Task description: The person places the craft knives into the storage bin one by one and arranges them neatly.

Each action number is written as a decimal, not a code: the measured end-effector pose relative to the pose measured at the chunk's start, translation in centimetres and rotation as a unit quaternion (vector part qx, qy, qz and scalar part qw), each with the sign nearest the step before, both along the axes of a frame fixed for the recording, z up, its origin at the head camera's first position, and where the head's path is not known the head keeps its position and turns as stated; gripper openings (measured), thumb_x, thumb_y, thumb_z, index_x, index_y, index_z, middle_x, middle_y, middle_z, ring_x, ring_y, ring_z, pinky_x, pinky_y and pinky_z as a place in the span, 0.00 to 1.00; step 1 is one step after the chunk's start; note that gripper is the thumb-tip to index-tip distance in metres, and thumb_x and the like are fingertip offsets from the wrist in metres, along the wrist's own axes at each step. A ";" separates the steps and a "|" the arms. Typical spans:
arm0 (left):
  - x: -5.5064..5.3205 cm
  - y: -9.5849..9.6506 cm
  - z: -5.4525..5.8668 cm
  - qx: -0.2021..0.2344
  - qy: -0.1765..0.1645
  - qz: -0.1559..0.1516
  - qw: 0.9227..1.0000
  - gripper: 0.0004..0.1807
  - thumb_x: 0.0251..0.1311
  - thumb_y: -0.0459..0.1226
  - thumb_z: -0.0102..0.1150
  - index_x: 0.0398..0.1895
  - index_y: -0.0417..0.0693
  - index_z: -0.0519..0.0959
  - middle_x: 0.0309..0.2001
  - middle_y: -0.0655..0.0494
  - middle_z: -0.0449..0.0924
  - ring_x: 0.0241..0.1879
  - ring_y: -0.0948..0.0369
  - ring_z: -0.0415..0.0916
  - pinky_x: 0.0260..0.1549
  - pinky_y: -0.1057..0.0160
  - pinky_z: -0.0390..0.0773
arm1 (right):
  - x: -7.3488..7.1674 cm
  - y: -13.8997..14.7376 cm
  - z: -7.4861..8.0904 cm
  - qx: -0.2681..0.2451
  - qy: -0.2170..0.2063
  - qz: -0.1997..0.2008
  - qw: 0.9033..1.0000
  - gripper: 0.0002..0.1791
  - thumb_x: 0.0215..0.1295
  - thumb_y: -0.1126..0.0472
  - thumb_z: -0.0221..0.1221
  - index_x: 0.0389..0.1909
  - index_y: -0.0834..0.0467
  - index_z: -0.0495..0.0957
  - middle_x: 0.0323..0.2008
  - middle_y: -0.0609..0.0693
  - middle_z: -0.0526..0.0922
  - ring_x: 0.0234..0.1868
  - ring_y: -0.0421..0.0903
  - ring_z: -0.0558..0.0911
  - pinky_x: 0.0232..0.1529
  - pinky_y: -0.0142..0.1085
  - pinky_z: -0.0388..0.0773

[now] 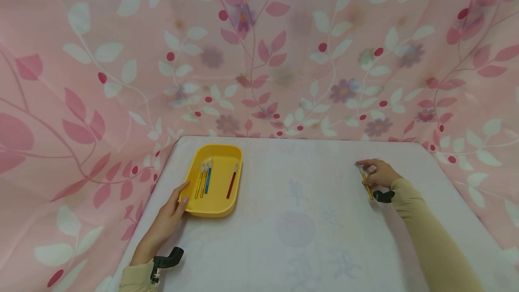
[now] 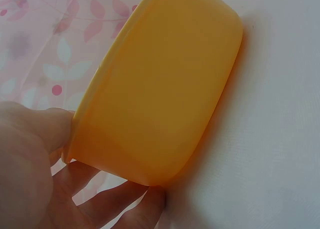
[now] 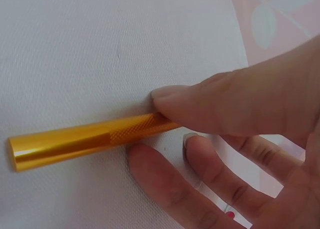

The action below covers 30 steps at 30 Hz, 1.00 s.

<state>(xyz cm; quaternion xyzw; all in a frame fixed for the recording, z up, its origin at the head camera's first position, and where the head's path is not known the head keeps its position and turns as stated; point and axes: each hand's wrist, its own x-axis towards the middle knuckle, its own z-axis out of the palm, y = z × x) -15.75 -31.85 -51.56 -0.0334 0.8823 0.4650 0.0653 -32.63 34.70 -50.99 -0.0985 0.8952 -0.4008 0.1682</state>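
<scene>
Gold-handled tool (image 1: 368, 190) is seen at the right of the white-covered bench (image 1: 263, 184), pinched between thumb and fingers of the right grip (image 1: 380, 173). Right forearm is stretched forward; index finger is extended toward tool's far end. Yellow tray (image 1: 219, 202) is held near its near-left corner by the left grip (image 1: 170, 215), left arm angled inward.

One yellow tray (image 1: 219, 172) holds two gold craft knives (image 1: 198, 188), one blue craft knife (image 1: 208, 181) and one red craft knife (image 1: 232, 185), if such small shapes are read right. One further gold craft knife (image 3: 65, 146) makes five. One left hand (image 1: 167, 216), one right hand (image 1: 380, 173), two black wrist mounts (image 1: 168, 259), one table (image 1: 263, 179).
</scene>
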 end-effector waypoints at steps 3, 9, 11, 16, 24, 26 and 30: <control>0.0 0.0 0.0 0.000 -0.001 -0.001 1.000 0.32 0.86 0.51 0.41 0.87 0.62 0.49 0.86 0.42 0.46 0.83 0.38 0.50 0.79 0.33 0.53 | 0.1 0.1 -0.1 -0.005 0.004 0.005 1.000 0.41 0.58 0.73 0.69 0.74 0.73 0.66 0.64 0.77 0.68 0.36 0.48 0.78 0.34 0.41 0.89; 0.0 0.0 0.0 -0.003 0.000 -0.002 1.000 0.32 0.86 0.51 0.41 0.87 0.62 0.49 0.86 0.42 0.46 0.83 0.38 0.50 0.79 0.33 0.53 | 0.2 0.1 -0.1 -0.014 0.001 -0.002 1.000 0.42 0.57 0.73 0.69 0.74 0.73 0.66 0.64 0.77 0.68 0.38 0.49 0.80 0.35 0.42 0.90; 0.0 0.0 0.0 -0.004 0.001 -0.002 1.000 0.32 0.86 0.51 0.41 0.87 0.62 0.49 0.86 0.42 0.46 0.83 0.38 0.50 0.79 0.33 0.53 | 0.2 0.0 -0.1 -0.023 -0.004 -0.007 1.000 0.42 0.57 0.73 0.69 0.74 0.73 0.65 0.64 0.77 0.68 0.39 0.50 0.81 0.36 0.42 0.90; -0.1 -0.1 0.0 -0.010 0.007 -0.003 1.000 0.32 0.86 0.51 0.41 0.86 0.61 0.50 0.86 0.41 0.47 0.83 0.37 0.51 0.78 0.32 0.53 | 0.6 -0.1 0.1 -0.040 -0.009 -0.011 0.999 0.42 0.60 0.73 0.69 0.75 0.74 0.63 0.64 0.77 0.67 0.39 0.50 0.82 0.37 0.45 0.91; -0.2 -0.2 -0.1 -0.009 0.010 -0.006 1.000 0.32 0.86 0.50 0.41 0.86 0.61 0.50 0.86 0.40 0.48 0.82 0.36 0.53 0.78 0.31 0.54 | 0.9 -0.5 0.5 -0.043 -0.005 -0.006 0.999 0.43 0.61 0.71 0.70 0.76 0.72 0.62 0.65 0.77 0.66 0.39 0.52 0.85 0.40 0.48 0.91; -0.2 -0.2 -0.1 -0.007 0.009 -0.006 1.000 0.32 0.86 0.51 0.41 0.86 0.61 0.50 0.86 0.40 0.48 0.82 0.37 0.53 0.78 0.31 0.54 | 1.0 -0.7 0.6 -0.042 -0.003 -0.004 0.999 0.43 0.62 0.71 0.69 0.77 0.71 0.62 0.65 0.77 0.66 0.39 0.53 0.86 0.40 0.47 0.91; -0.1 -0.1 -0.1 -0.003 0.000 -0.005 1.000 0.33 0.85 0.52 0.41 0.87 0.63 0.49 0.86 0.41 0.47 0.82 0.37 0.52 0.78 0.31 0.53 | 1.4 -1.2 1.0 -0.058 -0.001 0.001 0.998 0.42 0.64 0.72 0.67 0.77 0.70 0.62 0.66 0.76 0.66 0.39 0.53 0.87 0.41 0.48 0.91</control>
